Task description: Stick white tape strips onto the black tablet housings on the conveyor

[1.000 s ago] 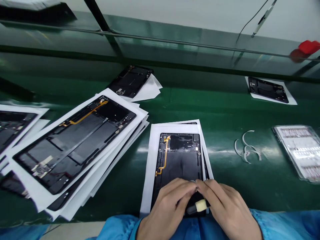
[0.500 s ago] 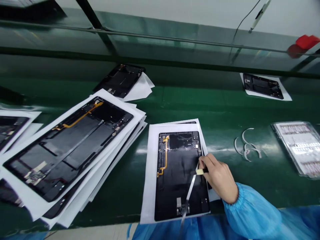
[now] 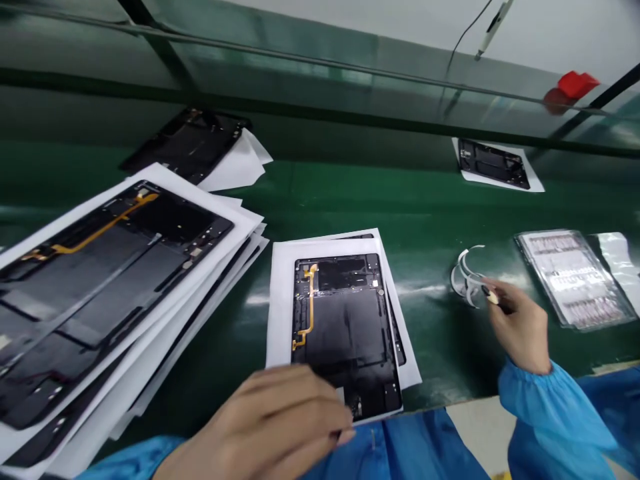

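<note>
My right hand is closed in a pinch beside several curled white strips. It grips a small dark tool with a cream-coloured part; its exact kind is unclear. One strip reaches to my fingertips; whether they hold it I cannot tell. My left hand, a little blurred, is over the lower left of a black tablet housing. Its fingers are bent and pressed together, and their undersides are hidden. An orange flex cable runs down the housing's left side. White paper lies under the housing.
At left stands a stack of similar housings interleaved with white sheets. Farther back lie another housing and, at right, one more. A clear tray of small parts sits right on the green bench.
My right hand has moved right, off the housing to the curled strips. The white strip stretched across the housing no longer shows there. My left hand has come into view. The camera view has shifted.
</note>
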`<state>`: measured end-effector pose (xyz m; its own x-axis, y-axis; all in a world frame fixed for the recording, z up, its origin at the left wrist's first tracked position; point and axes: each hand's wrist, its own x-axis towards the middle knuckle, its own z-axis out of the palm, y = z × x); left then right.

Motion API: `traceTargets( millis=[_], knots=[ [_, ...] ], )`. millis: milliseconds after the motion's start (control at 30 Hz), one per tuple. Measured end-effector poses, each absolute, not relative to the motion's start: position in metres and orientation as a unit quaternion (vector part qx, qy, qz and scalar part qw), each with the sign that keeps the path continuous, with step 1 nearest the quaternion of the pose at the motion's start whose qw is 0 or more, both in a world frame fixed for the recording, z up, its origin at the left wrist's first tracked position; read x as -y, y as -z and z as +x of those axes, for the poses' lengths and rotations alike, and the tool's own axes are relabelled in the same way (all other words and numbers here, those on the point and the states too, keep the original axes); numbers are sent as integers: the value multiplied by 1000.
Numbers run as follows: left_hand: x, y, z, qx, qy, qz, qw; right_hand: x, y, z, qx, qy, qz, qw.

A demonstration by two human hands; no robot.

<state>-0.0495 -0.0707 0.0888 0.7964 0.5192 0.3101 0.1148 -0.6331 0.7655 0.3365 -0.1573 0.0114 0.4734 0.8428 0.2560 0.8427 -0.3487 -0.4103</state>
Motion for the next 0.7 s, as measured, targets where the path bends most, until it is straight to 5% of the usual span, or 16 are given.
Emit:
traceTargets(
  millis=[167, 333, 500, 700],
  knots=[
    [45, -66, -28, -245, -319, 799, 446, 136, -56, 268, 595, 27, -762, 256],
    [26, -37, -16, -301, -362, 746, 471, 105, -58, 189, 680, -315, -596, 288],
    [20, -35, -12, -323, -366, 732, 475, 85, -40, 179, 663, -418, -546, 296],
    [82, -26, -34, -444, -363, 766, 290, 81, -26, 183, 620, -430, -569, 328]
  ],
)
